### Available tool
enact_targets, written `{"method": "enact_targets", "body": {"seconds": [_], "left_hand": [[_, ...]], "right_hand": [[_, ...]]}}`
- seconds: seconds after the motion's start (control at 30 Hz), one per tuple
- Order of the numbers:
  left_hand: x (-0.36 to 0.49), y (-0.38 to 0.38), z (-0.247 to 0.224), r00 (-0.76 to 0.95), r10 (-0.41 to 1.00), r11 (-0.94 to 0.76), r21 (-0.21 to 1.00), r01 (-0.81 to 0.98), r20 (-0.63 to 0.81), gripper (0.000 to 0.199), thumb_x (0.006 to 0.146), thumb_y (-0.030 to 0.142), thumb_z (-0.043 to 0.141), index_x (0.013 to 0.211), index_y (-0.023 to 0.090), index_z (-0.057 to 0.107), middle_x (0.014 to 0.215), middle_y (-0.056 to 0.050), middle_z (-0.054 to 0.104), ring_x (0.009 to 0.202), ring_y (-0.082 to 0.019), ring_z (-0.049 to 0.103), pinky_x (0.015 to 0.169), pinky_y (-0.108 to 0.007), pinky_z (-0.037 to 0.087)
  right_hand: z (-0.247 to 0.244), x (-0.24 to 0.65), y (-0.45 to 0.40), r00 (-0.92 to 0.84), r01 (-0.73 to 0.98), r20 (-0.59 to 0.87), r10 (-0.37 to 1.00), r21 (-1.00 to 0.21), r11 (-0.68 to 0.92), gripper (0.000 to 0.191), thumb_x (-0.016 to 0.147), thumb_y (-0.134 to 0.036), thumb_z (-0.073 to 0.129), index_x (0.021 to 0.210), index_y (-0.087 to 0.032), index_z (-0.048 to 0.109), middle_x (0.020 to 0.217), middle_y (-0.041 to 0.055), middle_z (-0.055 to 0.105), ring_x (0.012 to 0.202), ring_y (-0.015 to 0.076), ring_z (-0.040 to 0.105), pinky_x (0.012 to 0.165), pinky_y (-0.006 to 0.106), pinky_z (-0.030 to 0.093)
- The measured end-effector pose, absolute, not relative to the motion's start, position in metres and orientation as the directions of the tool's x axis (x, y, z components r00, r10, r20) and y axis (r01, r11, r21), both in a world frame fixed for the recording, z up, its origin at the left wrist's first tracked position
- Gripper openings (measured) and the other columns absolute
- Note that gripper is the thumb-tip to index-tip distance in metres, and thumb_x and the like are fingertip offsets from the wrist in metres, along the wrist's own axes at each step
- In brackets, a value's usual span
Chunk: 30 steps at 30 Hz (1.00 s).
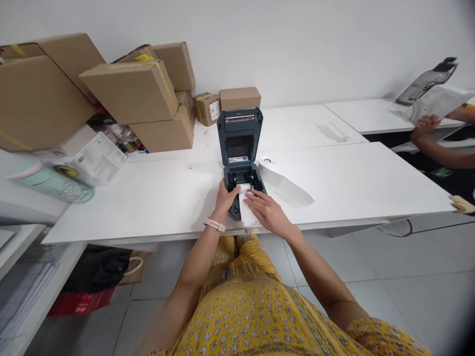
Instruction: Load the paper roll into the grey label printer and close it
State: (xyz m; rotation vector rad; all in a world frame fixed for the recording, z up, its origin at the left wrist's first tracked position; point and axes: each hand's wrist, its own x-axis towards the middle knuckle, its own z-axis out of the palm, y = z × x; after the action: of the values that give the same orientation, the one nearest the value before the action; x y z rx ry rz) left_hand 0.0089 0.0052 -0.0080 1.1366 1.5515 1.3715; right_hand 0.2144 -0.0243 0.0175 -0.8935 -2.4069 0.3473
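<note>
A dark blue-grey label printer [227, 195] stands at the table's front edge with its lid [241, 133] raised. Inside its bay lies a small white paper roll [244, 188], and a strip of paper [245, 210] runs from it toward me over the front. My left hand [225, 200] wraps the printer's left side, its thumb at the roll's left end. Fingers stretched and lying flat, my right hand [267, 211] rests on the strip and the printer's right edge. Behind it on the right, a second roll of paper [285, 185] lies partly unwound on the table.
Cardboard boxes [128, 91] are stacked at the back left of the white table [166, 198]. A mint bottle [52, 180] and a white box [98, 160] stand at the left. At far right, another person's hand [425, 127] is beside a white packet [440, 103] and a clear bottle [423, 84].
</note>
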Motion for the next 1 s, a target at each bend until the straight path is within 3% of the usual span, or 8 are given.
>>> {"method": "enact_targets", "body": {"seconds": [0.17, 0.33, 0.43, 0.53, 0.67, 0.8, 1.0], "left_hand": [[0.016, -0.012, -0.005, -0.290, 0.957, 0.054, 0.985, 0.162, -0.005, 0.084, 0.079, 0.037, 0.084, 0.153, 0.024, 0.047, 0.144, -0.013, 0.066, 0.136, -0.033, 0.062, 0.117, -0.047, 0.047], [0.024, -0.035, -0.004, -0.325, 0.945, 0.078, 0.980, 0.181, -0.016, 0.094, 0.080, 0.037, 0.084, 0.161, 0.025, 0.036, 0.164, -0.015, 0.050, 0.153, -0.033, 0.047, 0.125, -0.046, 0.039], [0.023, -0.041, 0.002, -0.350, 0.935, 0.034, 0.972, 0.234, 0.051, 0.082, 0.088, 0.039, 0.078, 0.159, 0.025, 0.040, 0.170, -0.013, 0.043, 0.159, -0.031, 0.038, 0.130, -0.045, 0.032], [0.018, -0.033, 0.012, -0.333, 0.927, -0.054, 0.940, 0.338, 0.173, 0.058, 0.094, 0.036, 0.069, 0.149, 0.025, 0.055, 0.169, -0.012, 0.044, 0.163, -0.030, 0.032, 0.132, -0.045, 0.028], [0.010, -0.014, 0.019, -0.274, 0.948, -0.034, 0.910, 0.413, 0.160, 0.046, 0.088, 0.023, 0.072, 0.134, 0.022, 0.068, 0.162, -0.014, 0.053, 0.160, -0.034, 0.038, 0.132, -0.047, 0.028], [0.008, -0.006, 0.015, -0.296, 0.950, 0.023, 0.920, 0.391, 0.103, 0.044, 0.083, 0.021, 0.075, 0.127, 0.023, 0.071, 0.164, -0.012, 0.052, 0.156, -0.036, 0.044, 0.130, -0.049, 0.032], [0.008, -0.005, 0.022, -0.284, 0.954, 0.032, 0.910, 0.413, 0.095, 0.064, 0.073, 0.011, 0.078, 0.134, 0.027, 0.066, 0.158, -0.007, 0.058, 0.153, -0.037, 0.046, 0.128, -0.051, 0.035]], "right_hand": [[0.017, 0.222, -0.030, -0.662, 0.471, 0.375, 0.649, -0.467, 0.749, 0.036, 0.108, -0.028, 0.049, 0.138, -0.028, 0.071, 0.153, 0.0062, 0.065, 0.149, 0.0318, 0.054, 0.119, 0.061, 0.048], [0.023, 0.220, -0.022, -0.629, 0.429, 0.412, 0.660, -0.524, 0.736, 0.032, 0.107, -0.031, 0.050, 0.126, -0.027, 0.075, 0.138, 0.0091, 0.075, 0.136, 0.0315, 0.064, 0.112, 0.058, 0.052], [0.022, 0.215, -0.018, -0.581, 0.425, 0.427, 0.692, -0.566, 0.706, 0.034, 0.108, -0.032, 0.047, 0.131, -0.027, 0.072, 0.137, 0.0097, 0.075, 0.130, 0.0299, 0.065, 0.109, 0.054, 0.053], [0.021, 0.210, -0.006, -0.524, 0.457, 0.412, 0.745, -0.602, 0.654, 0.037, 0.109, -0.031, 0.041, 0.133, -0.027, 0.069, 0.135, 0.0092, 0.075, 0.123, 0.0291, 0.067, 0.106, 0.050, 0.052], [0.019, 0.202, 0.019, -0.464, 0.522, 0.368, 0.806, -0.622, 0.584, 0.036, 0.105, -0.027, 0.043, 0.126, -0.025, 0.072, 0.125, 0.0091, 0.079, 0.116, 0.0311, 0.067, 0.101, 0.048, 0.050], [0.018, 0.197, 0.028, -0.466, 0.545, 0.336, 0.819, -0.620, 0.564, 0.037, 0.103, -0.026, 0.044, 0.126, -0.022, 0.073, 0.125, 0.0104, 0.079, 0.116, 0.0320, 0.066, 0.100, 0.047, 0.048], [0.024, 0.197, 0.021, -0.508, 0.565, 0.322, 0.799, -0.576, 0.591, 0.044, 0.095, -0.012, 0.043, 0.125, -0.023, 0.075, 0.136, 0.0078, 0.075, 0.119, 0.0313, 0.064, 0.097, 0.045, 0.045]]}}
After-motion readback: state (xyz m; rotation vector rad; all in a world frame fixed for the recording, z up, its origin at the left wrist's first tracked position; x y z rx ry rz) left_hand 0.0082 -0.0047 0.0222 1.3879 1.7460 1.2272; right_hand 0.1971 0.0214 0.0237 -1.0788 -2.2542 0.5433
